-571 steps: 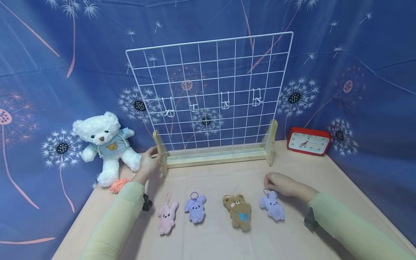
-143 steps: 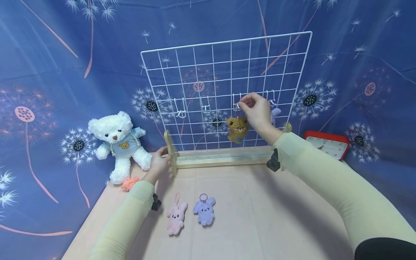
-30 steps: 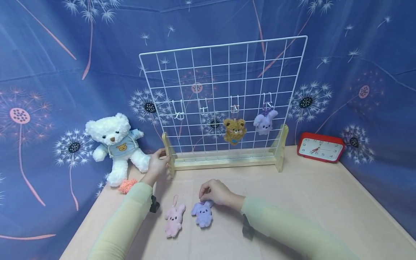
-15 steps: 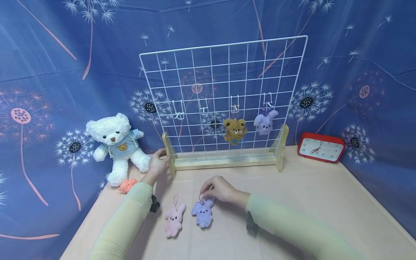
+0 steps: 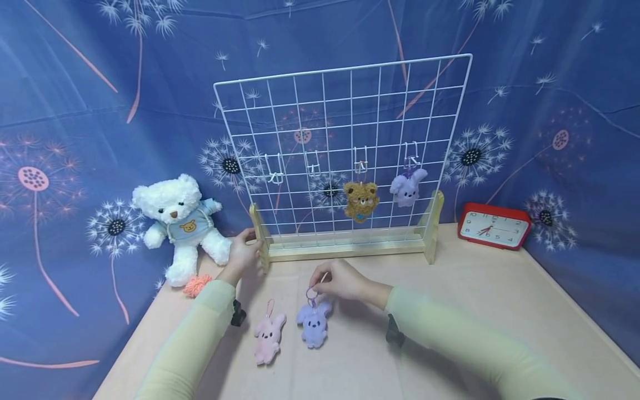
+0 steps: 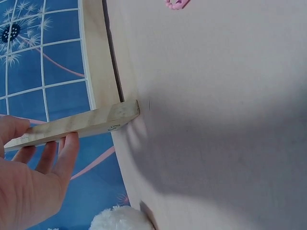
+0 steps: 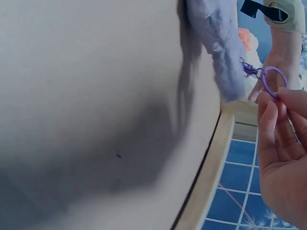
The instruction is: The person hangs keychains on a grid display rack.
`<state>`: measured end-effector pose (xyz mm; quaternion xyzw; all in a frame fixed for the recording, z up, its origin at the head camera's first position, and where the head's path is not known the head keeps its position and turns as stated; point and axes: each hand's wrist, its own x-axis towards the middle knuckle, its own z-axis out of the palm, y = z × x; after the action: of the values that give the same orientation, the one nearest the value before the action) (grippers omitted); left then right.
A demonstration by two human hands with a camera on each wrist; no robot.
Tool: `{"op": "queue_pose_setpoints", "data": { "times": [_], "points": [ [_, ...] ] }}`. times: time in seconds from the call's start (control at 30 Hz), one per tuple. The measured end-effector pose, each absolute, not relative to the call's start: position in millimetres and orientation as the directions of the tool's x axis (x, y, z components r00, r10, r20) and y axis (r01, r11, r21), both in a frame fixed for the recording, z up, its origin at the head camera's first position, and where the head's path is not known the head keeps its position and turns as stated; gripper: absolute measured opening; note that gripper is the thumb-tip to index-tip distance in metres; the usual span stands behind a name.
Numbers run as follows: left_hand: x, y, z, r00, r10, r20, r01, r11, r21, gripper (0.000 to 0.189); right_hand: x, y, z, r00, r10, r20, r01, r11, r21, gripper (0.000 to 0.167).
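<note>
My right hand (image 5: 342,279) pinches the purple ring of a lilac plush keychain (image 5: 314,328), its head tipped up off the table. In the right wrist view, thumb and fingertips hold the ring (image 7: 265,87) and the plush hangs to its left. My left hand (image 5: 242,255) grips the left wooden upright (image 6: 96,120) of a stand, thumb on one side, fingers on the other. The stand carries a white wire grid (image 5: 343,69). A brown bear keychain (image 5: 361,201) and another lilac plush keychain (image 5: 406,190) hang from its two right hooks. A pink plush keychain (image 5: 268,340) lies on the table.
Two bare hooks, the left one (image 5: 275,177) and its neighbour (image 5: 314,170), sit on the grid. A white teddy bear (image 5: 182,233) and an orange yarn tuft (image 5: 197,285) are at the left. A red clock (image 5: 494,225) stands at the right.
The brown bear and one lilac plush have gone from table to hooks. Over the last second my right hand has lifted the other lilac plush's ring. My left hand stays on the upright.
</note>
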<state>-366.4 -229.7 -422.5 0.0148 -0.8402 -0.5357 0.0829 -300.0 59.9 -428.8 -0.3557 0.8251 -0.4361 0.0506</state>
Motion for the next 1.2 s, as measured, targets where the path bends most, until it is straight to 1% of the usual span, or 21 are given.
{"op": "queue_pose_setpoints", "data": {
  "times": [0.27,0.73,1.03,1.2],
  "points": [
    [-366.0,-229.8,-421.0,-0.986,-0.116,0.119,0.06,0.424,0.904,0.046,-302.8,59.9,-409.7,-0.732,-0.636,0.243,-0.551,0.343,-0.761,0.006],
    [-366.8,-229.4,-421.6,-0.985,-0.125,0.115,0.051,0.431,0.901,0.046,-306.7,54.7,-375.3,-0.722,-0.622,0.303,-0.589,0.324,-0.74,0.005],
    [-364.5,-228.8,-421.1,-0.986,-0.126,0.112,0.049,0.424,0.904,0.047,-307.9,53.0,-347.9,-0.721,-0.564,0.403,-0.645,0.333,-0.688,0.006],
    [-365.3,-229.2,-422.2,-0.986,-0.128,0.103,0.039,0.427,0.904,0.047,-308.8,53.6,-332.0,-0.743,-0.518,0.423,-0.637,0.355,-0.684,0.004]
  ]
}}
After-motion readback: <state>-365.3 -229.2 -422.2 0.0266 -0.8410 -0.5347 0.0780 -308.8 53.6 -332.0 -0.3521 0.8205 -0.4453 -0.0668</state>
